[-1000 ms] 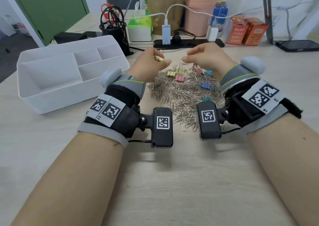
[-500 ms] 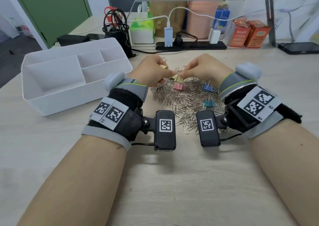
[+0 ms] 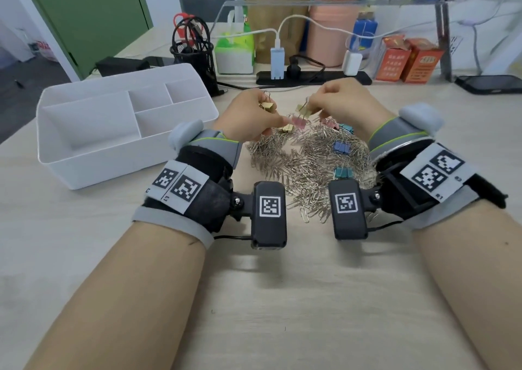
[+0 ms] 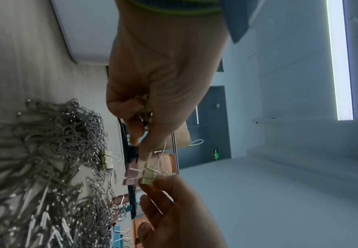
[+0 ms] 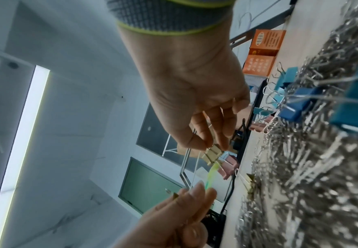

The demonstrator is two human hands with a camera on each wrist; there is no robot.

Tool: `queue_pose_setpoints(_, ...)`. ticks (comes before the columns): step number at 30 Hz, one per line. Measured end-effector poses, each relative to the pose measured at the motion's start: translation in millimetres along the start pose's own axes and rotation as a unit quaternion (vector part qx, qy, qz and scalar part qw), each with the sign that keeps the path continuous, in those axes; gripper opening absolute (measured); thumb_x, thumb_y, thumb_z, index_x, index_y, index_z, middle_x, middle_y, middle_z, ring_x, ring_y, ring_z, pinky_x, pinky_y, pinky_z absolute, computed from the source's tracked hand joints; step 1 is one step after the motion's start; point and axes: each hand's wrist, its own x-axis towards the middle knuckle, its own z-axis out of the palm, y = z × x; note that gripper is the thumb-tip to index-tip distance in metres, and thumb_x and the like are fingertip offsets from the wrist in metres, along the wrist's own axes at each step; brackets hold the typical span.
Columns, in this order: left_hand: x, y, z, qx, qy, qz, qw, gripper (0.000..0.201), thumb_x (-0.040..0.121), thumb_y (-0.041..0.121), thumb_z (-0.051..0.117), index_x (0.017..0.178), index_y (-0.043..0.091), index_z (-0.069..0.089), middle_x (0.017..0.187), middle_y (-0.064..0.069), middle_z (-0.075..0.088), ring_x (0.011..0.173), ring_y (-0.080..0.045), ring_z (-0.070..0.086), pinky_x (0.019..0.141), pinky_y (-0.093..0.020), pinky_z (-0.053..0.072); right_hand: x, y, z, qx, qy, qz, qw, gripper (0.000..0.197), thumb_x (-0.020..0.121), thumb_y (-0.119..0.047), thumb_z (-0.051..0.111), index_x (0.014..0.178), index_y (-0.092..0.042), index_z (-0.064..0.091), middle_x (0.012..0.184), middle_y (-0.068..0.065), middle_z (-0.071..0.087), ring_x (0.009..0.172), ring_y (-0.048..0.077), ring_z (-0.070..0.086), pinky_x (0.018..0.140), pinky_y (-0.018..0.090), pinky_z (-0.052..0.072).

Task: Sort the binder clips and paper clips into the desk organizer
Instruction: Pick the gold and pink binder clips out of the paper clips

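Observation:
A heap of silver paper clips (image 3: 310,169) lies on the desk between my wrists, with coloured binder clips on it: a blue one (image 3: 340,147), a teal one (image 3: 343,172) and a yellow one (image 3: 288,128). My left hand (image 3: 265,114) hovers over the heap's far left, fingers curled round a yellow binder clip (image 3: 267,105). My right hand (image 3: 310,107) pinches another yellow binder clip (image 3: 303,112) by its wire handle just above the heap; a pink binder clip (image 3: 298,121) hangs against it. The white desk organizer (image 3: 84,169) stands to the left, its compartments bare.
A black mesh pen cup (image 3: 195,56) stands behind the organizer. A black power strip (image 3: 310,77) with chargers runs along the back, with orange boxes (image 3: 406,63) and a phone (image 3: 491,84) to the right. The near desk surface is bare wood.
Both hands dipped to the heap's far edge. The right hand has since come up pinching a yellow binder clip with a pink one clinging. The left hand kept its yellow clip.

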Motion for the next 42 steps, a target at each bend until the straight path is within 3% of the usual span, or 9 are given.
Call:
queue_pose_setpoints(4,1,-1,0,-0.028,0.034,0.019,0.999,0.029,0.082,0.022,0.073,0.079,0.019,0.044,0.093,-0.001,0.064,0.034,0.005,0.049,0.042,-0.016,0.040,0,-3,-8,0.049,0.013,-0.002,0.999,0.018,0.082,-0.014,0.059,0.064,-0.016,0.055,0.072,-0.002,0.065,0.059,0.007,0.057,0.041,0.012,0.033)
queue_pose_setpoints(11,0,1,4,-0.043,0.031,0.025,0.998,0.036,0.077,0.027,0.078,0.075,0.020,0.042,0.070,0.004,0.056,0.039,0.000,0.047,0.041,-0.017,0.035,-2,-4,-1,0.105,-0.011,-0.003,0.994,0.013,0.081,-0.012,0.059,0.068,-0.013,0.057,0.066,0.000,0.064,0.054,0.007,0.065,0.049,0.019,0.038)
queue_pose_setpoints(17,-1,0,-1,-0.029,0.039,0.036,0.998,0.033,0.079,0.017,0.074,0.074,0.020,0.041,0.100,-0.016,0.073,0.041,-0.003,0.046,0.035,-0.013,0.032,-6,-9,0,0.111,-0.036,-0.022,0.993,0.014,0.080,-0.014,0.065,0.091,-0.013,0.058,0.074,0.003,0.066,0.064,0.014,0.067,0.054,0.022,0.045)
queue_pose_setpoints(22,-1,-2,-4,-0.008,0.024,0.017,1.000,0.037,0.074,0.023,0.078,0.073,0.021,0.041,0.081,-0.005,0.062,0.048,-0.008,0.046,0.038,-0.017,0.031,-9,-8,-5,0.094,-0.091,-0.056,0.990,0.021,0.079,-0.026,0.074,0.095,-0.014,0.071,0.077,-0.002,0.070,0.065,0.009,0.063,0.056,0.021,0.048)
queue_pose_setpoints(25,1,-3,-7,0.002,0.022,0.011,1.000,0.037,0.074,0.026,0.079,0.072,0.021,0.042,0.067,0.003,0.054,0.047,-0.006,0.047,0.039,-0.019,0.031,-7,-6,-4,0.080,-0.058,-0.073,0.992,0.026,0.075,-0.031,0.077,0.092,-0.012,0.074,0.074,-0.002,0.070,0.061,0.005,0.062,0.052,0.018,0.049)
queue_pose_setpoints(28,1,-3,-7,0.018,0.015,0.002,1.000,0.040,0.072,0.030,0.082,0.072,0.021,0.043,0.063,0.006,0.050,0.045,-0.005,0.047,0.040,-0.019,0.033,-3,-4,-3,0.066,-0.014,-0.079,0.995,0.029,0.074,-0.032,0.078,0.088,-0.007,0.074,0.075,0.010,0.070,0.060,0.011,0.062,0.055,0.022,0.051)
queue_pose_setpoints(33,2,-5,-5,0.043,0.004,0.001,0.999,0.040,0.071,0.036,0.081,0.071,0.021,0.045,0.059,0.008,0.052,0.036,0.001,0.047,0.039,-0.018,0.034,2,-1,-9,0.090,0.028,-0.046,0.994,0.028,0.078,-0.030,0.075,0.085,-0.003,0.072,0.064,0.001,0.064,0.054,0.005,0.059,0.050,0.018,0.051)
queue_pose_setpoints(38,-1,0,-2,0.007,0.046,0.044,0.998,0.038,0.072,0.035,0.081,0.078,0.015,0.049,0.072,-0.001,0.057,0.047,-0.007,0.046,0.033,-0.010,0.031,-2,-3,-4,0.089,-0.030,-0.009,0.996,0.019,0.077,-0.027,0.075,0.087,-0.011,0.073,0.069,-0.006,0.063,0.064,0.008,0.052,0.053,0.022,0.048)
queue_pose_setpoints(42,-3,2,-2,-0.036,0.061,0.080,0.994,0.031,0.078,0.020,0.077,0.076,0.015,0.046,0.086,-0.005,0.065,0.035,0.004,0.046,0.034,-0.008,0.032,-2,-11,6,0.080,-0.048,-0.034,0.995,0.016,0.081,-0.023,0.070,0.092,-0.011,0.073,0.073,-0.002,0.064,0.061,0.007,0.054,0.049,0.018,0.043)
